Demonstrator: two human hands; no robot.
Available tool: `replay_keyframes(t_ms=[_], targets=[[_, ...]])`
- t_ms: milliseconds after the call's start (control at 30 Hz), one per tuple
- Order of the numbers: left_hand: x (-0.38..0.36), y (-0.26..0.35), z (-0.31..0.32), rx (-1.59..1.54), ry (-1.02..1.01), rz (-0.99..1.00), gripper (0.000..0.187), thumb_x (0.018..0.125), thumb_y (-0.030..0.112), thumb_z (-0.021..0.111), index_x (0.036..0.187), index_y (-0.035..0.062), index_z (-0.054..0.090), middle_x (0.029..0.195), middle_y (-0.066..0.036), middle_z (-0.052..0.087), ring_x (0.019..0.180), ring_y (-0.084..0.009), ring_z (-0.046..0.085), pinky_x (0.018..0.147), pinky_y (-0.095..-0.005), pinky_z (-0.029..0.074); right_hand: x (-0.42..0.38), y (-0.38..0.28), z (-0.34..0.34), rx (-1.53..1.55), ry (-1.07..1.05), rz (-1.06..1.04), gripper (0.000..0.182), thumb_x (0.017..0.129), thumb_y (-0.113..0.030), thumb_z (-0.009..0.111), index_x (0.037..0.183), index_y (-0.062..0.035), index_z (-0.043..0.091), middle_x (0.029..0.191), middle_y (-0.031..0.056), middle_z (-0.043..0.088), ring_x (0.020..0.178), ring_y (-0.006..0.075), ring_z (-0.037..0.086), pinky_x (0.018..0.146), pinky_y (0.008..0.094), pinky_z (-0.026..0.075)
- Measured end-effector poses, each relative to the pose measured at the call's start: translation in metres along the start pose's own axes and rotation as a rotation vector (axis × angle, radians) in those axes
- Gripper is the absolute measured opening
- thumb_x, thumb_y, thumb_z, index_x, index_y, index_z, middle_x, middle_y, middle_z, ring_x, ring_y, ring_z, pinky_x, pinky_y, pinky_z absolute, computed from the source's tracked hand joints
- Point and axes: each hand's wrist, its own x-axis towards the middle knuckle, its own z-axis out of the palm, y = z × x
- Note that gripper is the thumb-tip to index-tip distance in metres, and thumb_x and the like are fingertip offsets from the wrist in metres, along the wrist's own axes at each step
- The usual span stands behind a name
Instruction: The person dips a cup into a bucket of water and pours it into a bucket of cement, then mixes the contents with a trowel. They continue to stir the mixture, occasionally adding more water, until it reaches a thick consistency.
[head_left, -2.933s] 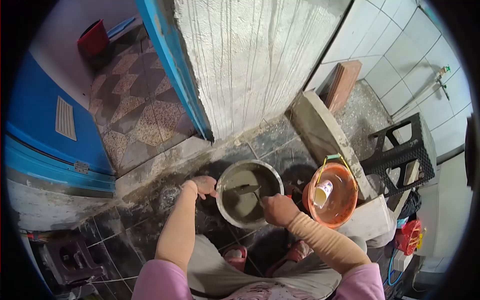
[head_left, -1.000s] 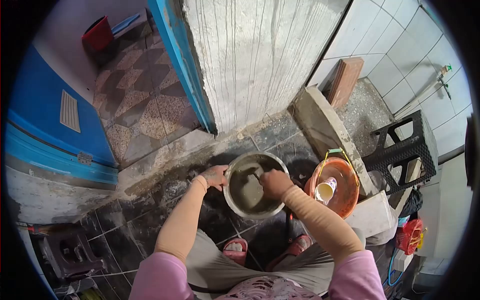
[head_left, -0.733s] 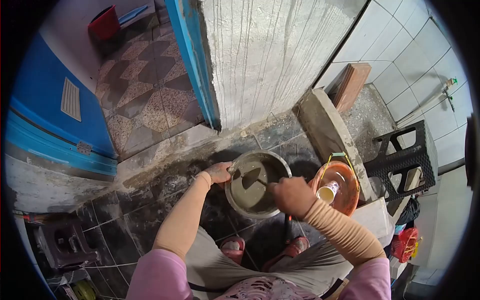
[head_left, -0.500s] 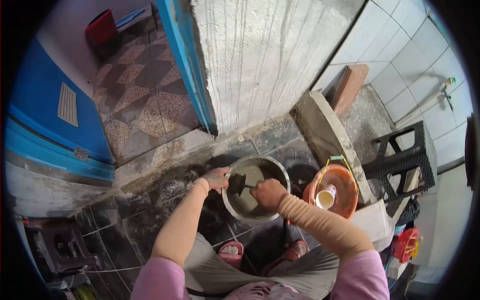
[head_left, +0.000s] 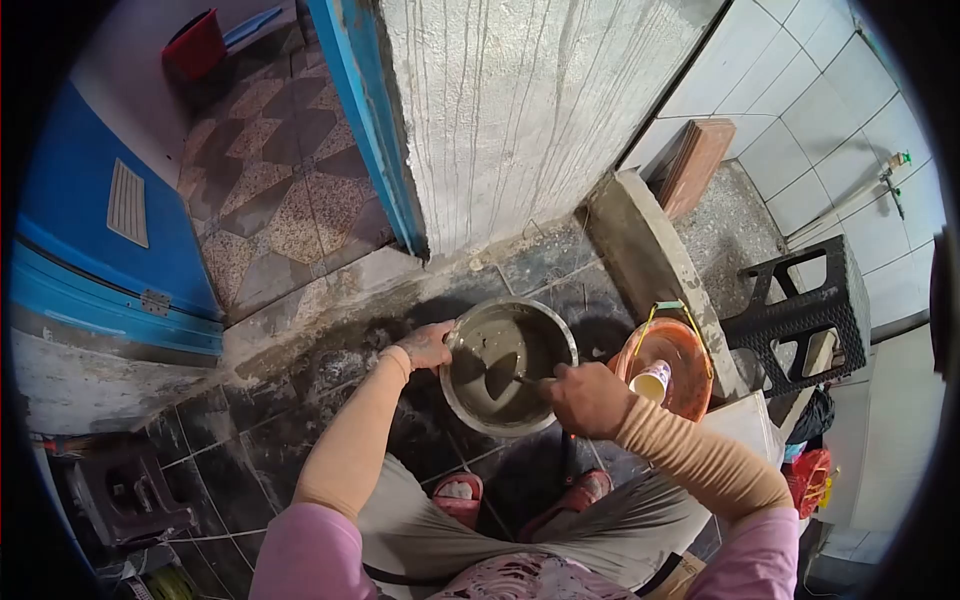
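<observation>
A round metal bowl (head_left: pixel 452 400) of wet grey mix stands on the dark tiled floor in front of me. My left hand (head_left: pixel 427 346) grips its left rim. My right hand (head_left: pixel 590 399), at the bowl's right edge, is closed round the handle of a small trowel (head_left: pixel 502 375), whose dark blade lies in the mix near the middle. Just right of that hand is an orange bucket (head_left: pixel 697 352) with a yellow handle, holding a white patterned cup (head_left: pixel 651 382).
A low concrete ledge (head_left: pixel 668 262) runs behind the bucket, with a black stool (head_left: pixel 812 310) to its right. A dark stool (head_left: pixel 128 492) stands at the lower left. The blue door (head_left: pixel 95 210) and white wall (head_left: pixel 520 120) are ahead.
My right hand has moved right, from over the bowl to its edge. The trowel blade has shifted right, from the left side toward the middle of the bowl.
</observation>
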Motion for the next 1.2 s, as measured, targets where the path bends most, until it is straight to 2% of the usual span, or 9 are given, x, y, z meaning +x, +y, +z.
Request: replay_keyframes(t_ms=[100, 233, 400, 567, 633, 733, 833, 1133, 1200], targets=[[0.005, 0.001, -0.003, -0.122, -0.043, -0.023, 0.061, 0.073, -0.007, 0.053, 0.132, 0.0075, 0.049, 0.099, -0.013, 0.066, 0.078, -0.0209, 0.066, 0.061, -0.0339, 0.057, 0.003, 0.005, 0.044, 0.034, -0.044, -0.016, 0.022, 0.085, -0.019, 0.049, 0.079, -0.0062, 0.065, 0.078, 0.019, 0.062, 0.065, 0.0344, 0.065, 0.059, 0.0453, 0.053], [0.008, 0.002, -0.007, 0.046, -0.063, -0.004, 0.069, 0.069, -0.009, 0.053, 0.135, 0.0101, 0.047, 0.105, -0.007, 0.064, 0.08, -0.0159, 0.062, 0.061, -0.0317, 0.055, 0.037, 0.004, 0.07, 0.044, -0.158, 0.114, 0.024, 0.085, -0.021, 0.049, 0.082, -0.0064, 0.067, 0.076, 0.0185, 0.065, 0.07, 0.035, 0.066, 0.062, 0.0453, 0.054], [0.016, -0.004, -0.009, -0.014, -0.069, 0.018, 0.073, 0.07, -0.01, 0.053, 0.138, 0.0139, 0.046, 0.106, -0.005, 0.065, 0.079, -0.0139, 0.06, 0.061, -0.0296, 0.053, 0.037, 0.019, 0.081, 0.085, -0.108, 0.158, 0.015, 0.072, -0.016, 0.06, 0.078, -0.0043, 0.068, 0.075, 0.02, 0.066, 0.073, 0.0363, 0.068, 0.068, 0.0449, 0.055], [0.018, -0.017, -0.004, 0.107, 0.063, 0.007, 0.076, 0.07, -0.008, 0.055, 0.141, 0.0162, 0.042, 0.107, -0.005, 0.064, 0.084, -0.0152, 0.059, 0.064, -0.0313, 0.053, 0.018, -0.001, 0.016, 0.076, -0.089, 0.079, 0.014, 0.07, -0.014, 0.059, 0.075, -0.0036, 0.068, 0.071, 0.0195, 0.065, 0.068, 0.0348, 0.068, 0.063, 0.044, 0.056], [0.035, -0.042, -0.003, 0.453, 0.231, 0.293, 0.076, 0.07, -0.008, 0.055, 0.141, 0.0166, 0.042, 0.107, -0.007, 0.064, 0.083, -0.0168, 0.06, 0.064, -0.0319, 0.053, 0.012, -0.004, -0.025, 0.025, -0.157, 0.107, 0.014, 0.071, -0.014, 0.06, 0.076, -0.0054, 0.069, 0.073, 0.0178, 0.067, 0.071, 0.0331, 0.068, 0.063, 0.0425, 0.056], [0.009, 0.005, -0.007, 0.203, 0.029, 0.008, 0.075, 0.07, -0.008, 0.054, 0.141, 0.0144, 0.042, 0.107, -0.009, 0.064, 0.082, -0.0184, 0.062, 0.063, -0.0324, 0.053, 0.012, 0.005, -0.02, -0.02, -0.279, 0.065, 0.015, 0.072, -0.015, 0.06, 0.08, -0.0059, 0.07, 0.077, 0.0171, 0.068, 0.075, 0.0318, 0.069, 0.065, 0.0415, 0.056], [0.003, 0.022, -0.007, 0.13, -0.005, -0.061, 0.074, 0.07, -0.009, 0.055, 0.14, 0.0108, 0.042, 0.107, -0.01, 0.064, 0.081, -0.0186, 0.062, 0.063, -0.0332, 0.054, 0.026, 0.009, 0.038, -0.033, -0.336, 0.089, 0.016, 0.074, -0.013, 0.06, 0.083, -0.0053, 0.071, 0.08, 0.0165, 0.069, 0.078, 0.0313, 0.069, 0.068, 0.041, 0.056], [0.019, -0.01, -0.009, 0.144, 0.029, -0.029, 0.074, 0.07, -0.009, 0.052, 0.139, 0.0173, 0.045, 0.105, -0.009, 0.065, 0.081, -0.0177, 0.063, 0.061, -0.0331, 0.055, 0.018, 0.018, 0.044, 0.01, -0.266, 0.173, 0.016, 0.072, -0.012, 0.06, 0.082, -0.0028, 0.069, 0.08, 0.0181, 0.068, 0.079, 0.0332, 0.069, 0.071, 0.0421, 0.057], [0.014, -0.007, -0.007, 0.127, 0.049, 0.045, 0.071, 0.071, -0.004, 0.053, 0.139, 0.0144, 0.044, 0.101, -0.013, 0.066, 0.074, -0.0205, 0.065, 0.06, -0.034, 0.055, 0.019, 0.019, 0.041, -0.012, -0.304, 0.139, 0.016, 0.071, -0.012, 0.061, 0.081, -0.003, 0.069, 0.081, 0.0184, 0.068, 0.08, 0.0336, 0.069, 0.071, 0.0422, 0.057]])
